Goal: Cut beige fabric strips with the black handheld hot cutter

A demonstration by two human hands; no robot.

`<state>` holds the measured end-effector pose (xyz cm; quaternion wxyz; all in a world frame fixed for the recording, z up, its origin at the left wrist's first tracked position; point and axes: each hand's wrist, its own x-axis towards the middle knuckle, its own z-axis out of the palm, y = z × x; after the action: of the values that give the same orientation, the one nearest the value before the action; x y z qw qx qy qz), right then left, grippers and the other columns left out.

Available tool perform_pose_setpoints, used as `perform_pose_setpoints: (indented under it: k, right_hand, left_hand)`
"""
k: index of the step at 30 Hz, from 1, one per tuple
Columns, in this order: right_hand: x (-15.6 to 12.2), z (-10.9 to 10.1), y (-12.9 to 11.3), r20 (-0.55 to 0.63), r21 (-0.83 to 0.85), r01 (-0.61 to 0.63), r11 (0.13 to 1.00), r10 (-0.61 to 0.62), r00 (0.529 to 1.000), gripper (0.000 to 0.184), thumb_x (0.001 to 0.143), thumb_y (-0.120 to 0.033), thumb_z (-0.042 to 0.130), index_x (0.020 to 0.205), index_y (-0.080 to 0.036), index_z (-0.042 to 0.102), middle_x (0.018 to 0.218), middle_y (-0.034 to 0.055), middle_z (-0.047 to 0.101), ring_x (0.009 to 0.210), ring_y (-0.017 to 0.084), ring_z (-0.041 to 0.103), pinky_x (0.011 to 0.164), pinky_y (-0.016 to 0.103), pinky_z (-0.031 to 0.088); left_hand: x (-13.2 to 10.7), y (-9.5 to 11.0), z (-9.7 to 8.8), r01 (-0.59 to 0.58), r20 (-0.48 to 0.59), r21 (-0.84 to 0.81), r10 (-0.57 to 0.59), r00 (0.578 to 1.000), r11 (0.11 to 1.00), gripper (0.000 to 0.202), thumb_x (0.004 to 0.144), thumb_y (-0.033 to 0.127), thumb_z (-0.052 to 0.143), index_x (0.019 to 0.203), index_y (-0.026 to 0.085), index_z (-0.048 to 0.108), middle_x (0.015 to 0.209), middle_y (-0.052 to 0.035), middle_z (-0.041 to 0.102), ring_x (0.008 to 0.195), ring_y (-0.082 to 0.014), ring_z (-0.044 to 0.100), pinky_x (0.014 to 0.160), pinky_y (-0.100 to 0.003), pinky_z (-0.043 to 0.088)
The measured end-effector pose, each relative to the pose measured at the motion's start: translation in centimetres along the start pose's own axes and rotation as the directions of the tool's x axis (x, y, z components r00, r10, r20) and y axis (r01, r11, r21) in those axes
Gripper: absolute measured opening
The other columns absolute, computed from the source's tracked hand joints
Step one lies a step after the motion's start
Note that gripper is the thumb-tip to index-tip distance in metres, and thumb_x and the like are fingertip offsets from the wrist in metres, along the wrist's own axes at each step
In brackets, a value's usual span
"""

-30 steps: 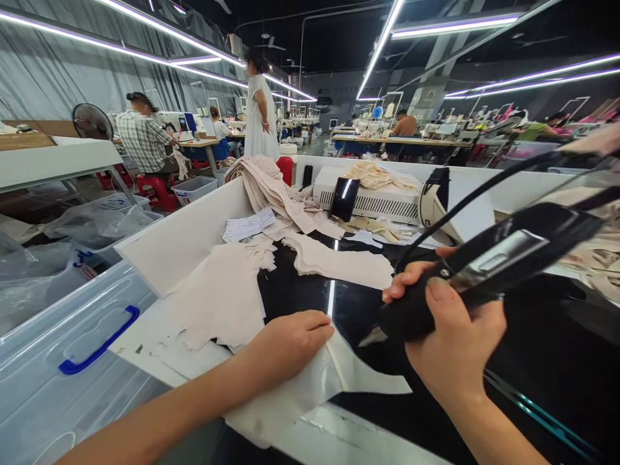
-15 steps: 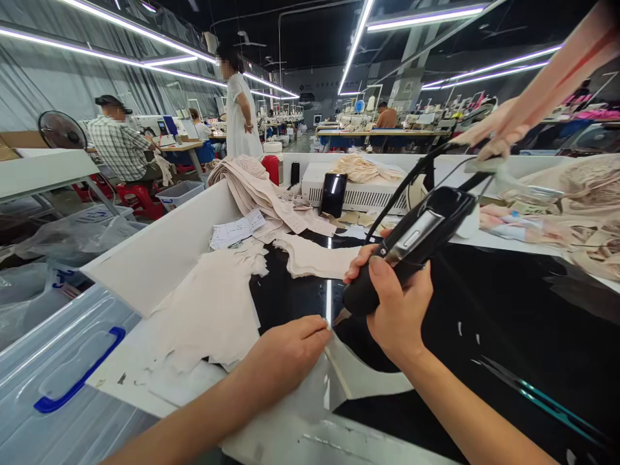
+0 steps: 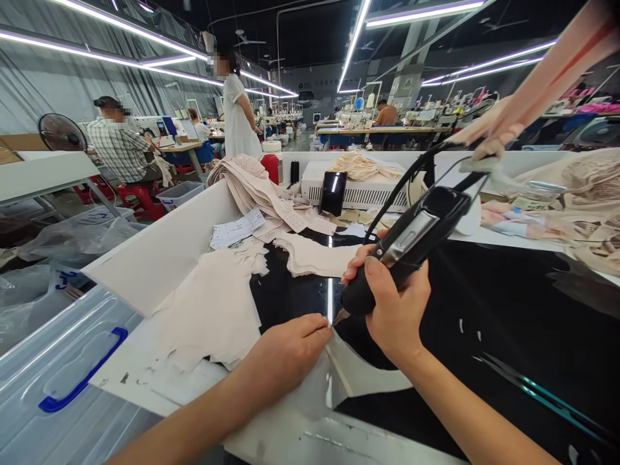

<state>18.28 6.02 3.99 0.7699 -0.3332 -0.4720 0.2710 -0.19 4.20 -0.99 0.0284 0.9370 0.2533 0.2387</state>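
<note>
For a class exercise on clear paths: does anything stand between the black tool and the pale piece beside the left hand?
Nothing visible blocks the black tool, held in the right hand, from the pale piece. The left hand is close, fingertips just beside the tool's tip; whether they touch is unclear.

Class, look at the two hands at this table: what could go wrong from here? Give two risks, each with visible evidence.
First, the black tool in the right hand has its tip very close to the fingertips of the left hand; a slip might hurt them.

Second, the cord arches up toward the pink cloth, so it might snag and tug the tool off line.
</note>
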Motion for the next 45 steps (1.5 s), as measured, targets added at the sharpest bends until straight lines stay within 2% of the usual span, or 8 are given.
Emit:
perform_pose_setpoints:
  k: [3,10,20,27,30,34,38,45]
  right_hand:
    - [0.1,-0.1,-0.3,0.012,0.014,-0.004,1.0,0.004,1.0,0.027,0.093,-0.033,0.079,0.108,-0.029,0.057,0.086,-0.0062,0.07,0.063,0.014,0.065,0.062,0.031,0.057]
    - [-0.3,-0.8,-1.2,0.011,0.074,0.038,0.997,-0.039,0.999,0.038,0.092,-0.041,0.086,0.118,-0.027,0.061,0.084,-0.0048,0.069,0.064,0.015,0.065,0.062,0.032,0.058]
    - [-0.8,-0.8,-0.8,0.024,0.079,0.04,0.996,-0.042,0.999,0.03,0.095,-0.036,0.084,0.114,-0.028,0.062,0.087,-0.0052,0.071,0.064,0.013,0.066,0.062,0.029,0.058]
    - [-0.4,-1.3,-1.6,-0.006,0.061,0.031,0.998,-0.03,1.0,0.033,0.093,-0.039,0.086,0.116,-0.028,0.064,0.086,-0.0047,0.07,0.065,0.014,0.066,0.062,0.029,0.059]
    - [-0.2,-1.8,-2.2,-0.032,0.041,0.042,0.998,-0.04,0.999,0.035,0.091,-0.041,0.087,0.114,-0.028,0.065,0.084,-0.0051,0.07,0.065,0.014,0.065,0.063,0.03,0.059]
    - [-0.5,-2.3,-2.5,-0.039,0.033,0.041,0.999,-0.039,0.998,0.036,0.091,-0.043,0.088,0.113,-0.027,0.064,0.083,-0.005,0.07,0.065,0.015,0.065,0.062,0.029,0.058]
    - [-0.7,-2.3,-2.3,-0.034,0.045,0.036,0.998,-0.035,0.999,0.035,0.092,-0.041,0.086,0.115,-0.027,0.063,0.085,-0.005,0.07,0.065,0.014,0.065,0.063,0.029,0.059]
    - [-1.0,-1.5,-2.2,-0.03,0.041,0.037,0.998,-0.036,0.999,0.026,0.091,-0.031,0.083,0.105,-0.028,0.061,0.086,-0.0061,0.071,0.062,0.013,0.065,0.061,0.029,0.058]
  left_hand:
    - [0.1,0.0,0.0,-0.017,-0.019,0.004,0.017,1.0,1.0,0.026,0.111,0.009,0.047,0.118,0.014,0.071,0.129,-0.0126,0.077,0.113,-0.021,0.078,0.101,-0.032,0.067]
    - [0.0,-0.1,-0.1,-0.012,-0.037,0.008,0.013,0.999,1.0,0.023,0.11,0.01,0.05,0.119,0.015,0.071,0.131,-0.0121,0.076,0.113,-0.021,0.079,0.1,-0.031,0.067]
    - [0.2,-0.2,-0.1,-0.046,-0.074,0.003,0.046,0.996,0.999,0.027,0.113,0.014,0.046,0.123,0.012,0.071,0.129,-0.014,0.077,0.111,-0.0226,0.08,0.097,-0.033,0.068]
    - [0.0,-0.8,-0.2,-0.034,-0.026,-0.003,0.034,0.999,0.999,0.028,0.116,0.019,0.046,0.129,0.015,0.07,0.133,-0.0116,0.076,0.12,-0.02,0.077,0.105,-0.032,0.066]
    - [0.5,-0.8,-0.7,-0.081,-0.027,0.028,0.082,0.996,0.996,0.029,0.116,0.019,0.044,0.129,0.013,0.069,0.13,-0.0124,0.077,0.124,-0.0218,0.074,0.109,-0.037,0.064]
    - [1.3,0.0,-1.3,-0.114,-0.05,0.015,0.115,0.992,0.993,0.03,0.116,0.017,0.042,0.121,0.012,0.071,0.12,-0.0125,0.077,0.115,-0.0231,0.075,0.102,-0.038,0.065]
    - [1.4,1.0,-1.1,-0.063,0.024,-0.04,0.064,0.998,0.997,0.027,0.115,0.019,0.046,0.116,0.014,0.073,0.11,-0.009,0.076,0.104,-0.0235,0.074,0.092,-0.037,0.066]
    - [0.5,1.5,-1.0,-0.023,0.06,-0.06,0.026,0.998,0.998,0.024,0.114,0.016,0.049,0.118,0.015,0.072,0.112,-0.0089,0.074,0.1,-0.0216,0.073,0.089,-0.033,0.064]
